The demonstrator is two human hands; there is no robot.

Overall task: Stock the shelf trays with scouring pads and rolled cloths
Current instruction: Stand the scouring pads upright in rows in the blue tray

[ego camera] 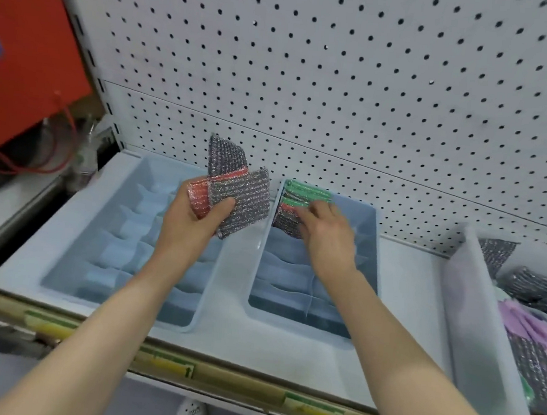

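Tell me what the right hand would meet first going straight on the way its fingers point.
The scouring pads standing at the back of the right tray; fingertips of the right hand look at or nearly on them, though blur hides contact.

Bright flat diffuse light, soft shadows in the tray wells, no glare; right hand motion-blurred, wide-angle bows the pegboard and shelf edge, corners soft.
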